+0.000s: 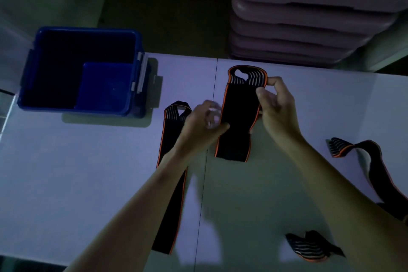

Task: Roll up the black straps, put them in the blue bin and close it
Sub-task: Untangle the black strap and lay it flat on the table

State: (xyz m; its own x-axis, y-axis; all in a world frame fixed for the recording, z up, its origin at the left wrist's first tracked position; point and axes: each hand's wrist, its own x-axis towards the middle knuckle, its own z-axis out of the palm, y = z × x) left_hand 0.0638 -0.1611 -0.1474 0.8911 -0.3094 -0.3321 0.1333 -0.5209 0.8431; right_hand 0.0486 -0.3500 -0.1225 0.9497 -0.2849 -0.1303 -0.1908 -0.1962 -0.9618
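Observation:
A black strap with orange edging [239, 115] lies lengthwise on the white table [77, 172], striped loop end at the far side. My right hand [276, 104] pinches its right edge near that loop. My left hand [203, 123] is blurred at the strap's left edge, fingers apart, thumb touching the fabric. A second long strap [174, 183] lies flat under my left forearm. A third strap [362, 157] curls at the right edge and a fourth [309, 247] lies bunched near the front. The blue bin [28, 86] stands open at the table's far left.
The bin's lid [145, 70] hangs off its right side, with white latches. A stack of grey plastic containers [309, 17] stands beyond the table's far edge. A seam [207, 161] runs down the middle of the table. The light is dim.

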